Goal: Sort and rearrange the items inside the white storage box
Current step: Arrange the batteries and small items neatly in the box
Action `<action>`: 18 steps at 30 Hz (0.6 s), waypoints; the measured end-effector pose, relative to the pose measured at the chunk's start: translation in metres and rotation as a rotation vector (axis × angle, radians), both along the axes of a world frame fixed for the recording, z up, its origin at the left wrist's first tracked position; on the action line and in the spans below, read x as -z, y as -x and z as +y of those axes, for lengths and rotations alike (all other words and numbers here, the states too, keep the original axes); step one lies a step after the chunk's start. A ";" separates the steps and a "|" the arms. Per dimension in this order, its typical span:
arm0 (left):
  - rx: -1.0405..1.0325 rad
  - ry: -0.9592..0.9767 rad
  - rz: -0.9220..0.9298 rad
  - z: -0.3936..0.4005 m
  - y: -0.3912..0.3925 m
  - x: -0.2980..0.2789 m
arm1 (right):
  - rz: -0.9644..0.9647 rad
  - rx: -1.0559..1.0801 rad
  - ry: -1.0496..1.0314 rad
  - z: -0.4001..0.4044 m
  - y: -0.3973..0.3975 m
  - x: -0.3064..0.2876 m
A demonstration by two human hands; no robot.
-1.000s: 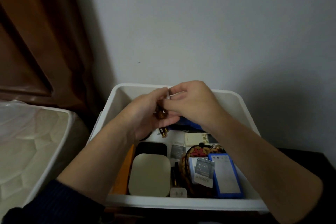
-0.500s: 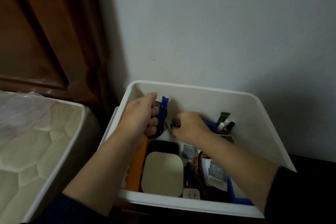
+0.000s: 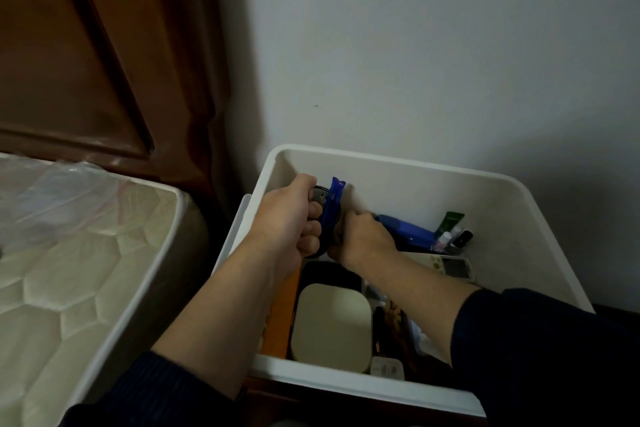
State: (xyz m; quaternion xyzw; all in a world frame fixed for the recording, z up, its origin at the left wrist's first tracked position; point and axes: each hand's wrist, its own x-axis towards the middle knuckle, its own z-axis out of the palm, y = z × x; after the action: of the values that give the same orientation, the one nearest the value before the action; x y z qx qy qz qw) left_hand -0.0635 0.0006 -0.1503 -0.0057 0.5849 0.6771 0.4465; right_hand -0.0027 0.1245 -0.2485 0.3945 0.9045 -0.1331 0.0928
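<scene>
white storage box against wall, 5 o'clock of frame | left hand grips blue-black item at box's 11 o'clock corner, near the rim | right hand fingers curled low beside it, grasp unclear | bare wall strip at 12 o'clock | cream case at 7 o'clock

Open white storage box, cluttered inside

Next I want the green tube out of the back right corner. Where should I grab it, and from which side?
Pinch the green tube by its flat upper end, coming from above. It leans against the white box's wall, upper end free, lower end among small bottles, so a side approach looks crowded.
</scene>
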 end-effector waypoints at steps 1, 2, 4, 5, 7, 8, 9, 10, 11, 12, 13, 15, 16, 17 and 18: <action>-0.001 0.000 0.000 0.000 0.000 0.000 | -0.011 -0.016 0.010 0.001 0.001 0.001; -0.002 0.000 0.000 0.001 0.000 0.000 | -0.030 -0.039 0.024 0.002 0.002 0.002; -0.004 0.003 0.003 0.001 0.000 0.000 | -0.067 -0.061 0.063 0.005 0.004 0.001; -0.004 0.006 0.003 0.001 0.000 0.000 | -0.069 -0.049 0.088 0.005 0.004 -0.001; -0.003 0.011 0.004 0.001 0.000 0.000 | -0.072 -0.022 0.115 0.006 0.004 -0.005; -0.004 0.013 0.003 0.001 0.000 0.000 | -0.078 -0.016 0.117 0.005 0.003 -0.007; -0.005 0.013 0.003 0.001 0.000 0.000 | -0.085 -0.020 0.112 0.005 0.003 -0.010; -0.005 0.013 0.005 0.001 0.000 0.000 | -0.094 -0.034 0.091 0.004 0.003 -0.012; -0.003 0.014 0.007 0.001 0.000 0.000 | -0.101 -0.050 0.064 0.003 0.003 -0.014; -0.002 0.013 0.009 0.001 0.000 0.000 | -0.102 -0.058 0.042 0.002 0.003 -0.016; -0.001 0.012 0.010 0.001 0.000 0.001 | -0.105 -0.058 0.028 0.002 0.003 -0.017; 0.000 0.009 0.010 0.001 0.000 0.001 | -0.111 -0.054 0.013 0.000 0.002 -0.020; 0.001 0.009 0.012 0.002 0.000 0.001 | -0.107 -0.054 0.006 0.000 0.001 -0.021; 0.001 0.011 0.015 0.002 0.000 0.001 | -0.097 -0.051 0.000 -0.001 0.001 -0.022; 0.001 0.014 0.018 0.002 0.000 0.001 | -0.081 -0.046 -0.007 0.000 0.000 -0.022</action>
State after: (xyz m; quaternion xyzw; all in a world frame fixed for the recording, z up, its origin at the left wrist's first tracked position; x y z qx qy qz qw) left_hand -0.0636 0.0025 -0.1508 -0.0026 0.5937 0.6728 0.4415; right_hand -0.0024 0.1241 -0.2267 0.3788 0.9093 -0.1117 0.1314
